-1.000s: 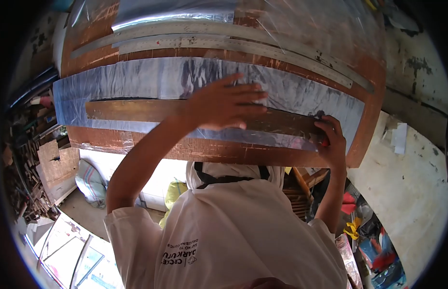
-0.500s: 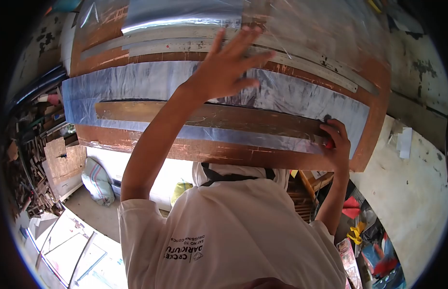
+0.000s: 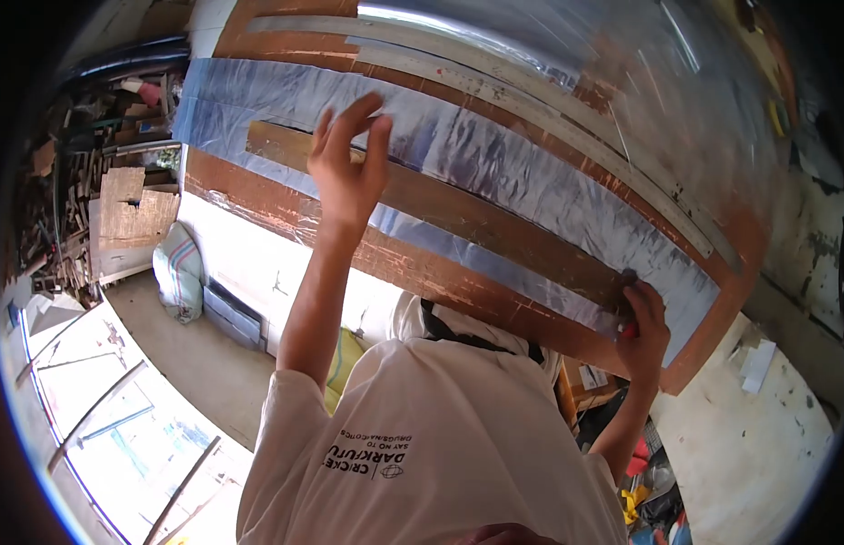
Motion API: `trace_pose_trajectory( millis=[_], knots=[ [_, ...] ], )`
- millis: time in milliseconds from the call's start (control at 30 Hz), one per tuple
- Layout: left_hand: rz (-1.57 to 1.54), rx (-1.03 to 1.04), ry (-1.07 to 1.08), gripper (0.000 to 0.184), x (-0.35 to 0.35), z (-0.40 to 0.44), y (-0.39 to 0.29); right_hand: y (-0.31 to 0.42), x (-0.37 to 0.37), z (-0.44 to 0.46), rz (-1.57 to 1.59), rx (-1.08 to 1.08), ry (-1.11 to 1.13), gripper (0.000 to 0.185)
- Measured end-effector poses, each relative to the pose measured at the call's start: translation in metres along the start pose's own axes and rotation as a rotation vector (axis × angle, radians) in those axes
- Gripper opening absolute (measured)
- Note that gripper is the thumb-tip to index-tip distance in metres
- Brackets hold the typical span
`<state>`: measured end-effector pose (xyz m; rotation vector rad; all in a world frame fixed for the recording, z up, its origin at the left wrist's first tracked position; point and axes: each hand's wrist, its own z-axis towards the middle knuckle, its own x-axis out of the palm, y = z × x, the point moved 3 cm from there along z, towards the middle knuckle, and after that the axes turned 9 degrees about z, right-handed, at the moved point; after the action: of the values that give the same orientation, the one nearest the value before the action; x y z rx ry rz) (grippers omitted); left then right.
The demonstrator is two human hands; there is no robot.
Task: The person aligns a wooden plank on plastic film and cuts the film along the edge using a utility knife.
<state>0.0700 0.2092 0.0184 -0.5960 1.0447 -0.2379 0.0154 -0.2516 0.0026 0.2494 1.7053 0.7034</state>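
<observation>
My left hand (image 3: pixel 349 168) is raised over the left part of a long brown strip (image 3: pixel 467 204), its fingers apart and holding nothing. At the strip's right end, the fingers of my right hand (image 3: pixel 647 331) are curled round a small red object (image 3: pixel 630 329), mostly hidden by them. A dark tip (image 3: pixel 629 275) shows beside those fingertips. Beneath the strip lies a long bluish-grey patterned sheet (image 3: pixel 531 173), on a worn reddish-brown board (image 3: pixel 249 195).
Long metal rulers (image 3: pixel 494 86) lie on the board beyond the sheet, near clear plastic film (image 3: pixel 667 91). Wood scraps (image 3: pixel 72 195) are piled at the left, with a striped sack (image 3: pixel 177 272) on the floor. A pale surface (image 3: pixel 749 445) stands at the right.
My left hand has moved from over the strip's middle, up past the sheet, then left to the strip's left part. My right hand stays at the right end. The view has turned.
</observation>
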Motion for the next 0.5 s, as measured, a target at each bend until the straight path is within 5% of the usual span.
trace_pose_trajectory(
  millis=[33, 233, 500],
  knots=[
    [0.217, 0.090, -0.082, 0.034, -0.005, -0.020, 0.014, 0.006, 0.006, 0.004, 0.007, -0.043, 0.023, 0.066],
    [0.212, -0.127, 0.156, 0.099, 0.013, -0.106, 0.029, 0.013, 0.027, 0.021, -0.065, -0.229, 0.082, 0.072],
    [0.346, -0.199, 0.230, 0.114, 0.026, -0.108, 0.020, 0.004, 0.034, 0.021, -0.086, -0.278, 0.036, 0.070]
  ],
)
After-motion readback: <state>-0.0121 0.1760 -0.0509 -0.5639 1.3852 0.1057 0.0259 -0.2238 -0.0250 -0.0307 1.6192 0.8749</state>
